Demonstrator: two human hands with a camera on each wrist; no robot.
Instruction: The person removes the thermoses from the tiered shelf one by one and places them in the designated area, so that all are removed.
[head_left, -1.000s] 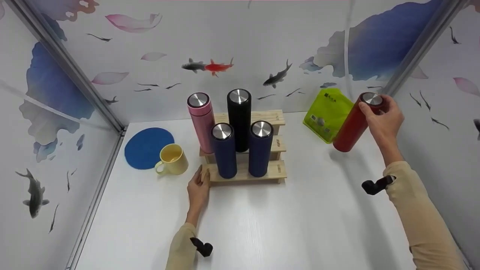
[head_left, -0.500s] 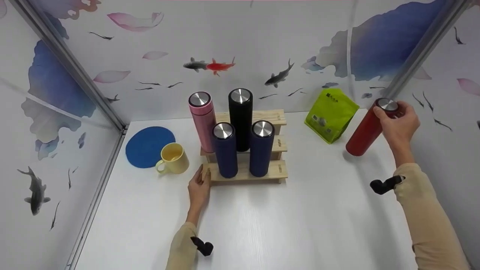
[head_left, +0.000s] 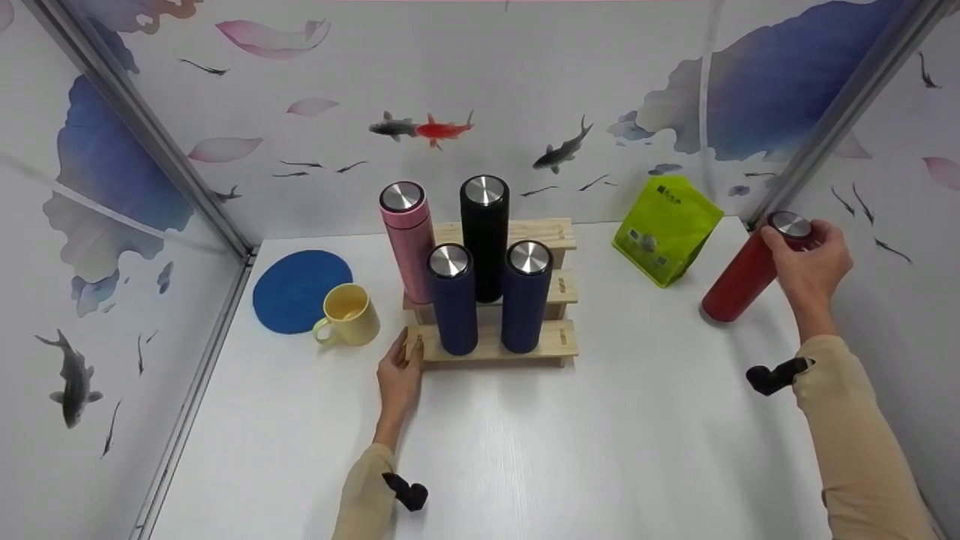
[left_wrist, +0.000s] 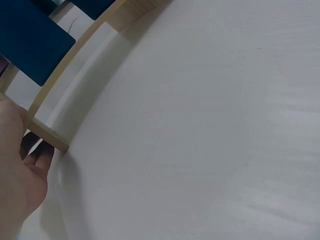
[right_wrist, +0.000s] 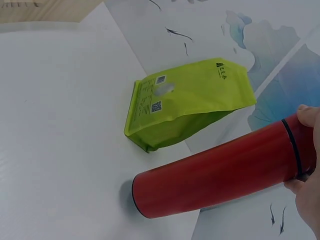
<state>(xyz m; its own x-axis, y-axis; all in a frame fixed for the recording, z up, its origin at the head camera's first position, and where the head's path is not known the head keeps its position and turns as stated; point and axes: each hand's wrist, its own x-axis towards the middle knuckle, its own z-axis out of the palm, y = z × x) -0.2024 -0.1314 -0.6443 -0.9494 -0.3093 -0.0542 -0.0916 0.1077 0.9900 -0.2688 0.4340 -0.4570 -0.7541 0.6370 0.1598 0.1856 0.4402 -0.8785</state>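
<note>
At the right of the table my right hand (head_left: 814,259) grips a red thermos (head_left: 739,281) just below its steel-topped lid. The thermos leans, its base low over the table; whether it touches is hard to tell. My left hand (head_left: 399,375) holds the left end of the lowest step of a wooden tiered rack (head_left: 559,339), thumb and fingers around its edge in the left wrist view. Two navy thermoses (head_left: 455,307) (head_left: 525,307) stand on that step. Behind them stand a pink thermos (head_left: 409,247) and a black thermos (head_left: 485,232), their bases partly hidden.
A green pouch (head_left: 664,232) stands left of the red thermos, close to the back wall. Left of the rack are a yellow mug (head_left: 352,319) and a round blue mat (head_left: 296,292). Printed wall panels (head_left: 510,82) enclose the table.
My right hand has carried the red thermos rightward and down, away from the green pouch. The left hand keeps its hold on the rack.
</note>
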